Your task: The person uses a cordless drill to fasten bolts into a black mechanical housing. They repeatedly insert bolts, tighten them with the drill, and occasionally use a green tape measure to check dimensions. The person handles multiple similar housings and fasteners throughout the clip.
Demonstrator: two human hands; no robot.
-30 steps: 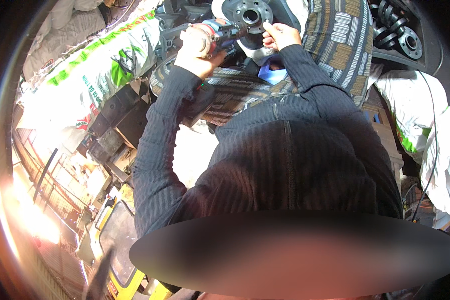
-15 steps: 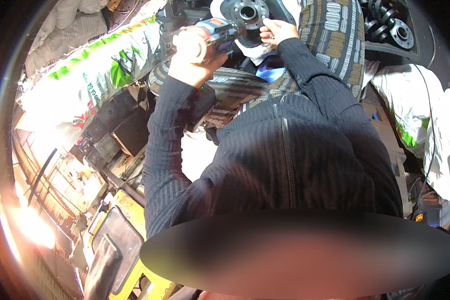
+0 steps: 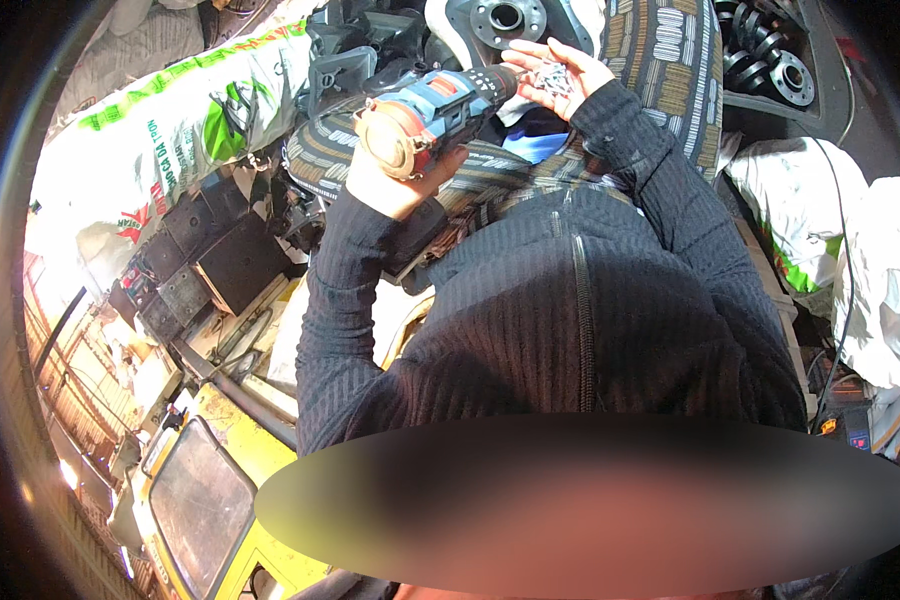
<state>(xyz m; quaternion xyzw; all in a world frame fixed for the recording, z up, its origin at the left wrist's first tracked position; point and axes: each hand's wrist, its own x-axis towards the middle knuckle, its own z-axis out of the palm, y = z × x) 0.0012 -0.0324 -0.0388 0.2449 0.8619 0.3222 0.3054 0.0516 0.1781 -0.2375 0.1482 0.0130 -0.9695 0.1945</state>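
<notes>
A blue and grey cordless drill (image 3: 430, 110) with a black chuck is held in my left hand (image 3: 395, 185), which wraps its grip. The chuck points toward my right hand (image 3: 582, 80), which is turned palm up with its fingers stretched. Several small silvery screws (image 3: 553, 77) lie on that palm; the drill's tip is close beside them, and I cannot tell whether it touches any. Just beyond my hands rests a dark round hub (image 3: 507, 18) with a centre hole and a ring of smaller holes, partly cut off by the top edge.
Patterned cloth (image 3: 665, 90) covers my legs around the hub. Far right, a dark crate (image 3: 825, 112) holds more flanged metal parts (image 3: 792, 78). White bags (image 3: 795, 200) stand at right, a large white-green sack (image 3: 185, 130) at left, with black boxes (image 3: 240, 262) nearer. A yellow machine (image 3: 255, 545) is lower left.
My left hand has brought the drill back from the hub, its chuck now near my right palm. My right hand has turned from closed fingers at the hub to palm up, showing the screws.
</notes>
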